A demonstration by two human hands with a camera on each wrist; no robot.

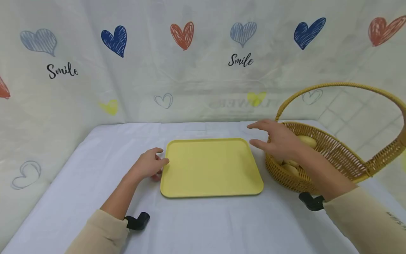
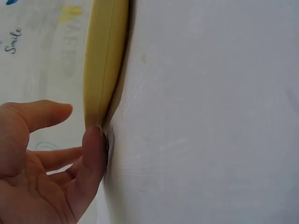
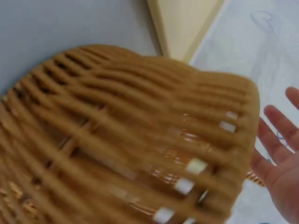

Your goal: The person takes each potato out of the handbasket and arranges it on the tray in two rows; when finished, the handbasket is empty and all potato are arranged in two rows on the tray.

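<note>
A yellow rectangular tray (image 1: 209, 167) lies flat on the white-covered table. At its left edge is my left hand (image 1: 149, 163). In the left wrist view one finger of that hand touches the tray's edge (image 2: 105, 60) near the tabletop, while the thumb (image 2: 51, 114) stands apart from the tray. My right hand (image 1: 279, 137) hovers over the left side of a wicker basket (image 1: 337, 153), fingers spread and holding nothing. Pale yellow oval things (image 1: 307, 141), like potatoes, lie in the basket, partly hidden by my right arm. The right wrist view shows the basket's woven side (image 3: 117, 102) close up.
The basket's tall arched handle (image 1: 345, 84) rises at the right, beyond my right forearm. Behind the table hangs a white cloth (image 1: 196, 70) printed with hearts and words. White table cover (image 1: 196, 225) lies in front of the tray.
</note>
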